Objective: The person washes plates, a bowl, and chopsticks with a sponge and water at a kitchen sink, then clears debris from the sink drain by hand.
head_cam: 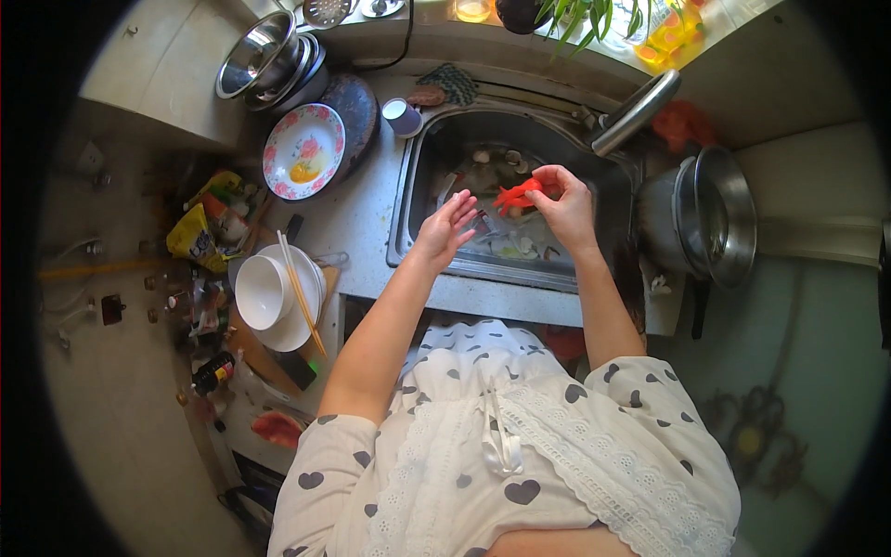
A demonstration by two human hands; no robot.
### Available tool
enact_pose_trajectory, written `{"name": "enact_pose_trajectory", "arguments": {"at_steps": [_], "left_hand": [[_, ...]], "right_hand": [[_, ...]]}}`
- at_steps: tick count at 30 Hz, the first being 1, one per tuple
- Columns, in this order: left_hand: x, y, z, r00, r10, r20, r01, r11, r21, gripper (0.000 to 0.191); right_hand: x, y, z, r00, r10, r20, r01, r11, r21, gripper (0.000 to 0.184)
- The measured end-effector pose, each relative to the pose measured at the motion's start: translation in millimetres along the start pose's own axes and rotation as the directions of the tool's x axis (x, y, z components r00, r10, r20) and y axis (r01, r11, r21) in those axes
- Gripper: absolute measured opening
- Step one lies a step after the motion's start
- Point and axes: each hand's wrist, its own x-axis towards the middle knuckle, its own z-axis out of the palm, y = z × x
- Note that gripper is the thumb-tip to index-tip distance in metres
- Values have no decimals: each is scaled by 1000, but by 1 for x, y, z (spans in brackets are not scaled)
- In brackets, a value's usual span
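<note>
My right hand (567,209) pinches a small crumpled piece of bright red plastic, apparently a thin bag (514,196), between thumb and fingers. It hangs over the dark sink basin (605,188). To its left, my left hand (445,230) is raised above the basin's near left part, fingers extended and holding nothing. Below both hands, the basin floor carries wet scraps: pale eggshell-like pieces (514,159), leafy bits (511,248) and clear plastic wrapping (485,224). My hands partly hide what lies there.
A tap (637,111) reaches over the sink's right rear corner. Nested metal pots (724,216) stand to the right. Leftward are a paper cup (401,117), a flowered dish (304,139) with yellow residue, and stacked white bowls (263,292) with chopsticks (301,296).
</note>
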Motion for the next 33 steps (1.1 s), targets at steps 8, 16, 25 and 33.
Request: {"name": "enact_pose_trajectory", "arguments": {"at_steps": [8, 16, 25, 33], "left_hand": [[-1, -3, 2, 1000, 16, -23, -12, 985, 172, 39], [-4, 0, 7, 1000, 11, 25, -16, 983, 184, 39], [-5, 1, 7, 1000, 14, 24, -19, 981, 191, 39], [-7, -1, 9, 1000, -23, 18, 20, 987, 163, 39]], "right_hand": [[-1, -16, -6, 999, -32, -13, 33, 999, 12, 20], [-1, -31, -12, 997, -74, -26, 72, 996, -60, 21], [-1, -36, -12, 996, -77, -34, 75, 996, -53, 22], [-4, -35, -14, 949, -267, -171, 241, 958, -156, 21]]}}
